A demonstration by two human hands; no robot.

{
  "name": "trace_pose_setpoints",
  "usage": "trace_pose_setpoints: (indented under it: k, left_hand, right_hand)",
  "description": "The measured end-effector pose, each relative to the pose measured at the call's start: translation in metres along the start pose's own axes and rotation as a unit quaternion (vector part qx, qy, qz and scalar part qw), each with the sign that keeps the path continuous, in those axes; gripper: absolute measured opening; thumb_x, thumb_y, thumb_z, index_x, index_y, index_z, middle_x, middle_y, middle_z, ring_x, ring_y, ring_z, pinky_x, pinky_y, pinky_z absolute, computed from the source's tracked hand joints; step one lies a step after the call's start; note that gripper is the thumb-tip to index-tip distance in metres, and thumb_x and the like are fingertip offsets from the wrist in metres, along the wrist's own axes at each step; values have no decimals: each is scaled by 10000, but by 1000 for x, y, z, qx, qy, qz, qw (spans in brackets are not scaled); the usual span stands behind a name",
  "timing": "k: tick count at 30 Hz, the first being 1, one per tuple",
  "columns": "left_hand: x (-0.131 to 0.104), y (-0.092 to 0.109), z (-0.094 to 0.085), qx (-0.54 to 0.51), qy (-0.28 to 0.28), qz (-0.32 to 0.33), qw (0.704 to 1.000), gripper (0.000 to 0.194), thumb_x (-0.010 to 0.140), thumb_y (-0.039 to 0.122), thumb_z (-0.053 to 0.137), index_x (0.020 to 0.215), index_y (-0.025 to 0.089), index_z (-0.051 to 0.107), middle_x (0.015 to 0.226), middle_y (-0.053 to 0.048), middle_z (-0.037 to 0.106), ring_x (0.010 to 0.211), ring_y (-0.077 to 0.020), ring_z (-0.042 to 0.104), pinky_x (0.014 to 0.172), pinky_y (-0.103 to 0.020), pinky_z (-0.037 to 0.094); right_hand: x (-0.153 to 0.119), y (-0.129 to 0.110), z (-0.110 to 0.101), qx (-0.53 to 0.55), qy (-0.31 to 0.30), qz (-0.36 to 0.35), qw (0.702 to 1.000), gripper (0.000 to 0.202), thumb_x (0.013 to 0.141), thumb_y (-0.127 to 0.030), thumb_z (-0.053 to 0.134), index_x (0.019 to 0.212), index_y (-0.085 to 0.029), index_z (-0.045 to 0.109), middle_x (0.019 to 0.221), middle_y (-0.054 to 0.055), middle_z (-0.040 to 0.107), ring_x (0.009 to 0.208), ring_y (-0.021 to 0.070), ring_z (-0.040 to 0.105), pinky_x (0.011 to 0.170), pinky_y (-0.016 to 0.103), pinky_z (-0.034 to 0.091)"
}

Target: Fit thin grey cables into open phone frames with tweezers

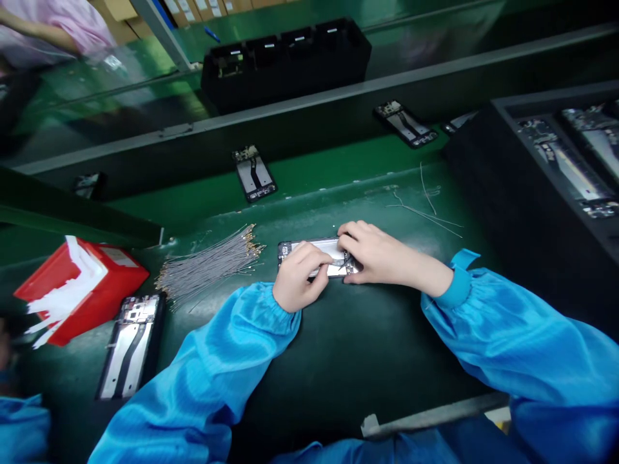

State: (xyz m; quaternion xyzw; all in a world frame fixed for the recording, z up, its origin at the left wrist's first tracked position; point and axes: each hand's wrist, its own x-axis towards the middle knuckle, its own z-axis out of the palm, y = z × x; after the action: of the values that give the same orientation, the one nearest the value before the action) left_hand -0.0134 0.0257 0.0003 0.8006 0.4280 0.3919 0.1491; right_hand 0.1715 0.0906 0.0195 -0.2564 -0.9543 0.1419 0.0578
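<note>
An opened phone with a silvery inside lies flat on the green bench in front of me, its long side running left to right. My left hand is over its left half, thumb and forefinger pinched together. Something small, thin and greyish shows at those fingertips, too small to name. Around the phone's right end my right hand is closed, fingers at the far edge and thumb at the near edge. Both hands hide parts of the phone. Left of it lies a bundle of thin grey cables with gold-coloured ends.
A red bin with white strips and another opened phone are at the left. More phones lie along the back strip. Loose cables lie behind my right hand. A black tray of phones stands right. Co-workers' sleeves show at left.
</note>
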Motion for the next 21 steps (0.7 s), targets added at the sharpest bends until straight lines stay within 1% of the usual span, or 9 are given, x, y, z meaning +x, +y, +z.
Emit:
trace_pose_setpoints:
  k: [4,6,8,10,12,15,16,18,21]
  left_hand:
    - [-2,1,-2,28,46,0,999,133,780,88,473,842,158,568,762,-36,560,735,-140,495,681,-284,414]
    - [-4,1,-2,32,46,-2,998,147,778,79,471,855,159,567,764,-38,550,747,-144,492,676,-282,415]
    - [-6,0,0,33,42,-1,999,153,784,81,462,866,161,563,757,-37,540,742,-145,485,669,-282,413]
    - [-7,-2,2,35,35,-1,999,156,795,87,447,874,162,558,759,-39,536,739,-145,480,665,-281,410]
    - [-7,-3,0,49,18,-4,999,159,808,98,429,884,164,553,775,-43,537,750,-148,482,673,-284,408]
    - [-1,-6,-16,133,-66,-26,989,177,825,145,418,928,179,558,859,-58,552,822,-177,491,724,-321,404]
    - [2,-7,-25,176,-105,-42,978,190,823,165,425,955,188,560,907,-65,553,859,-194,489,745,-341,401]
    - [7,-10,-45,272,-162,-91,944,235,804,191,454,1015,197,557,1008,-80,539,932,-231,476,776,-374,392]
    - [10,-17,-74,394,-214,-178,876,312,758,173,489,1063,186,559,1084,-99,524,984,-267,465,788,-398,379]
  right_hand:
    - [17,14,-8,-59,12,-29,998,368,610,-331,680,880,-153,504,972,100,491,852,227,430,731,342,367]
    - [34,34,-19,-63,24,-30,997,366,598,-329,683,871,-162,505,959,83,493,845,212,428,726,317,363]
    - [53,62,-33,-79,40,6,996,375,602,-339,684,892,-175,512,969,66,499,871,208,428,752,305,358]
    - [67,92,-46,-111,50,91,988,393,641,-382,667,952,-193,518,1028,51,508,939,207,424,809,300,345]
    - [76,121,-55,-139,74,176,972,385,724,-421,599,1020,-190,512,1108,65,498,1012,216,411,857,316,334]
    - [77,158,-59,-175,107,318,926,343,831,-354,492,1080,-118,500,1134,134,491,1059,246,423,864,374,361]
    - [75,170,-59,-182,111,368,905,342,841,-331,487,1096,-103,495,1138,144,491,1052,248,445,850,393,384]
    - [70,189,-57,-188,109,455,863,337,848,-323,495,1128,-134,490,1151,103,499,1009,219,503,822,415,432]
    - [64,212,-57,-179,92,531,823,329,851,-320,502,1133,-151,498,1133,82,524,959,192,544,794,402,470]
